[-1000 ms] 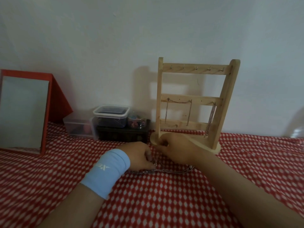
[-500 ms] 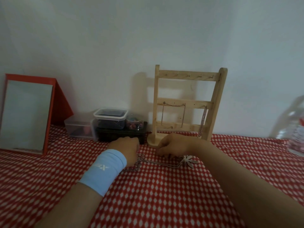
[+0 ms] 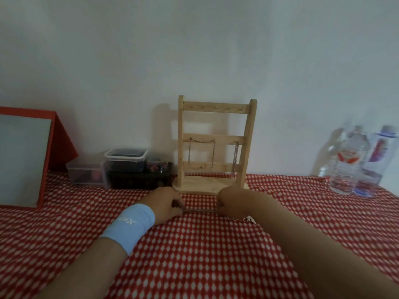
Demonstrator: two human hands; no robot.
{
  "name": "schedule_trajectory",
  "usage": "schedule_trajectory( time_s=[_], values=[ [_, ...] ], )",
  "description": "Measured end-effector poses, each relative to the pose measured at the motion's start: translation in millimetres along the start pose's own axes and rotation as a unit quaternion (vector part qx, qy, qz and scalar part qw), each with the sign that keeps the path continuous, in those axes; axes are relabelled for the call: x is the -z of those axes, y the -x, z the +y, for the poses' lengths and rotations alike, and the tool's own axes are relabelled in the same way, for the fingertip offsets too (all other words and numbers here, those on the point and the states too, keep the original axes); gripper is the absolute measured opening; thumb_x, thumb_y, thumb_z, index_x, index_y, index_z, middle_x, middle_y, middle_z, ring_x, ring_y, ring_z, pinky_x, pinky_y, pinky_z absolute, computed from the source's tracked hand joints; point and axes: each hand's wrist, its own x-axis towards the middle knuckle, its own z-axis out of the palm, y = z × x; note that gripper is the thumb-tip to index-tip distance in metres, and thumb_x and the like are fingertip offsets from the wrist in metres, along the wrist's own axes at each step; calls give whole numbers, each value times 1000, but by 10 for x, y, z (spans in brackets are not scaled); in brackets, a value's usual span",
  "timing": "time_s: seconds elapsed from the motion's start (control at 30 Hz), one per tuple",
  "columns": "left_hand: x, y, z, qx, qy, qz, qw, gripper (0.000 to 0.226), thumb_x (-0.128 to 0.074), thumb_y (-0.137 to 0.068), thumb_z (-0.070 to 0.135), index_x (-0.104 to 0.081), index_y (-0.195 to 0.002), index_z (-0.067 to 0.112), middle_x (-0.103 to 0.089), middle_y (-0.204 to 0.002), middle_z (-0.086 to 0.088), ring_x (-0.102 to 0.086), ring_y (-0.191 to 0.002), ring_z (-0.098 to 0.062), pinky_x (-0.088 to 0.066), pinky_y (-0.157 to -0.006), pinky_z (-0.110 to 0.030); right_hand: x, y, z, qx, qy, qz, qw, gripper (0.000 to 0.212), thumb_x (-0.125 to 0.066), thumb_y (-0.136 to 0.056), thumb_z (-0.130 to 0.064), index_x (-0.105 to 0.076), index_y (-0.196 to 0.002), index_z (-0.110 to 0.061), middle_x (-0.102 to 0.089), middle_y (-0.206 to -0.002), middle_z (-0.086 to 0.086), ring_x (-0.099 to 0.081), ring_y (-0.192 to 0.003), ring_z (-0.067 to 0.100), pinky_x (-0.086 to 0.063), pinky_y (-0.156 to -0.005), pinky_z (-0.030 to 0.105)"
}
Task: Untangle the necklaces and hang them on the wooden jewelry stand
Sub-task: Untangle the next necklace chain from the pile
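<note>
A silver necklace chain (image 3: 199, 210) is stretched taut just above the red checked cloth, between my two hands. My left hand (image 3: 165, 205), with a light blue wristband, pinches its left end. My right hand (image 3: 232, 203) pinches the right end, and a pale pendant (image 3: 250, 219) peeks out under that wrist. Behind the hands stands the wooden jewelry stand (image 3: 216, 145). One chain (image 3: 201, 152) hangs as a loop from its middle bar, and a second chain (image 3: 235, 159) hangs at the right.
A red-framed mirror (image 3: 23, 162) leans at the left. Clear plastic boxes (image 3: 125, 159) and a dark box (image 3: 140, 180) sit left of the stand. Plastic water bottles (image 3: 354, 162) stand at the right against the white wall.
My hands have moved apart and the chain between them has gone from slack loops to a straight line. The pendant has slid under my right wrist. The camera has tilted up and right.
</note>
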Motion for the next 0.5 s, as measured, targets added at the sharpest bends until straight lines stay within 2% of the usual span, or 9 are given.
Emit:
schedule_trajectory(
  time_s=[0.07, 0.2, 0.33, 0.43, 0.5],
  values=[
    [-19, -6, 36, -9, 28, 3, 1000, 25, -70, -86, 26, -68, -111, 26, -53, -101, 15, -53, -92, -3, -41, -84, -14, -5, 42, 24, -25, 5, 9, 1000, 24, -54, -102, -30, -66, -105, -10, -63, -100, 4, -60, -95, 23, -47, -80, 30],
    [-39, -15, 20, -16, 34, 18, 999, 16, -72, -84, 25, -65, -99, 27, -55, -104, 12, -55, -94, -5, -43, -82, -15, -39, 4, -139, -12, -59, 81, 995, 23, -60, -94, -25, -72, -112, -18, -68, -113, 2, -63, -106, 21, -53, -91, 32],
    [-67, -6, -37, -30, 38, 30, 998, 13, -72, -84, 28, -69, -97, 26, -56, -108, 10, -56, -99, -8, -46, -90, -20, -102, -127, -362, 16, -139, 106, 985, 27, -67, -91, -44, -77, -105, -23, -73, -102, -4, -65, -94, 13, -56, -87, 32],
    [-92, 4, -91, -45, 46, 47, 997, 16, -72, -83, 31, -62, -94, 28, -51, -101, 15, -55, -96, -7, -46, -84, -20, -106, -216, -355, 24, -162, 118, 979, 22, -75, -88, -41, -80, -98, -22, -74, -95, -6, -65, -87, 9, -55, -83, 26],
    [-95, 3, -116, -62, 44, 48, 996, 14, -72, -82, 32, -62, -93, 30, -52, -103, 15, -54, -96, -6, -47, -85, -21, -97, -268, -321, 33, -174, 106, 979, 20, -74, -90, -39, -79, -96, -21, -73, -91, -8, -63, -84, 6, -53, -78, 22]
  ],
)
